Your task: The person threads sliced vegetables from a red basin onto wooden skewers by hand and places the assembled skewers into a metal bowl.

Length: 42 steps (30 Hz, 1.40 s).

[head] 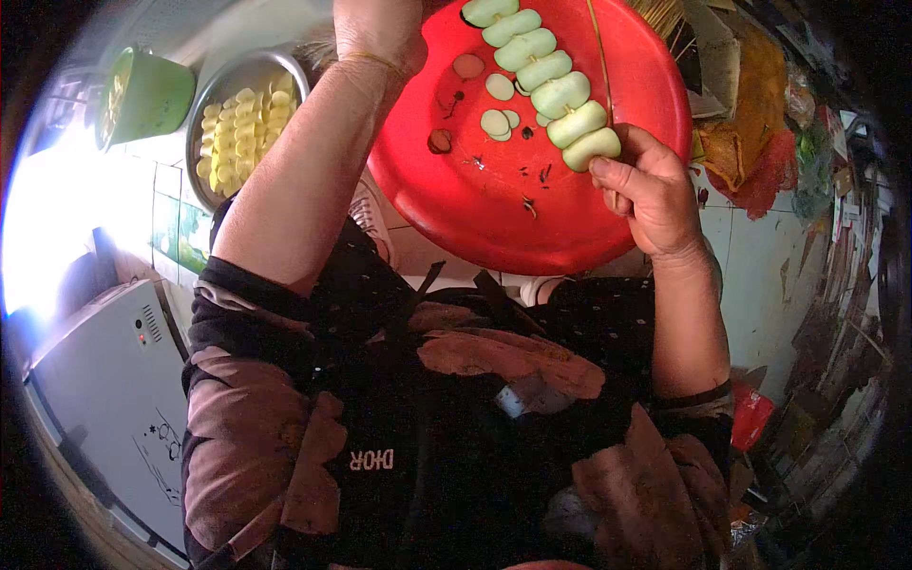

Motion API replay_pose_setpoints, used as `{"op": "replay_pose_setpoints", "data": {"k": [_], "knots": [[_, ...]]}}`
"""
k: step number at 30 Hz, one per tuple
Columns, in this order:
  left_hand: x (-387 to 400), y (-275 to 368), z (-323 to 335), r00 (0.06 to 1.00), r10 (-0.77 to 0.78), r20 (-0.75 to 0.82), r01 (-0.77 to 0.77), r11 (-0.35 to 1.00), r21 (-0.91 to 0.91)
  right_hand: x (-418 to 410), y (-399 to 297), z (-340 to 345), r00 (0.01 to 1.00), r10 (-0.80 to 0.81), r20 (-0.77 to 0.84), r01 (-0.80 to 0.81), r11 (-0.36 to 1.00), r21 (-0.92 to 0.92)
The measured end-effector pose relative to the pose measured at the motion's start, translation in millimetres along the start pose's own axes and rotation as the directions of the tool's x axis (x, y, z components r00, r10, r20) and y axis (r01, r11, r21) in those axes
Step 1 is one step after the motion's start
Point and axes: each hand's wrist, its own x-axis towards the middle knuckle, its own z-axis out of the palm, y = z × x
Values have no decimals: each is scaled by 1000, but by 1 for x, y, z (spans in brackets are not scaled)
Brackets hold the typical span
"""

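Observation:
My right hand (645, 189) grips the near end of a skewer of thick pale-green vegetable pieces (561, 92), thumb against the last piece. The row of several pieces slants up and left over a large red plastic basin (499, 221). A thin brown stick (602, 60) runs beside the row, down to my right hand. At the top edge is my left hand (377, 28), with a thin band at its wrist; its fingers are out of view, so its hold is hidden. Loose pale-green slices (495, 122), reddish-brown round slices (468, 66) and dark scraps (545, 173) lie in the basin.
To the left, a metal bowl (303, 78) holds yellow sliced food (239, 135), beside a green bucket (160, 96). Thin sticks (659, 18), cardboard (762, 78) and a red mesh bag (762, 174) lie at right. A white appliance (107, 399) stands lower left.

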Motion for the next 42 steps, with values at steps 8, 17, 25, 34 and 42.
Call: {"op": "replay_pose_setpoints", "data": {"k": [8, 17, 25, 34, 42], "knots": [[-2, 3, -10, 967, -185, 177, 216, 961, -172, 3, 4, 1, 999, -49, 12, 50, 997, -63], [-5, 10, 9, 887, -462, -15, 462, 887, 5, 2, 13, 6, 996, -88, -9, 85, 983, -162], [-4, 7, 10, 874, -485, 7, 474, 858, 198, 4, 14, 7, 995, -93, -43, 84, 982, -168], [-9, 7, 10, 835, -515, 193, 515, 856, 57, 5, 11, 5, 997, -72, -34, 68, 992, -103], [-13, 15, 7, 777, -468, 420, 551, 829, -94, 3, 6, 3, 997, -49, -54, 50, 998, 22]]}}
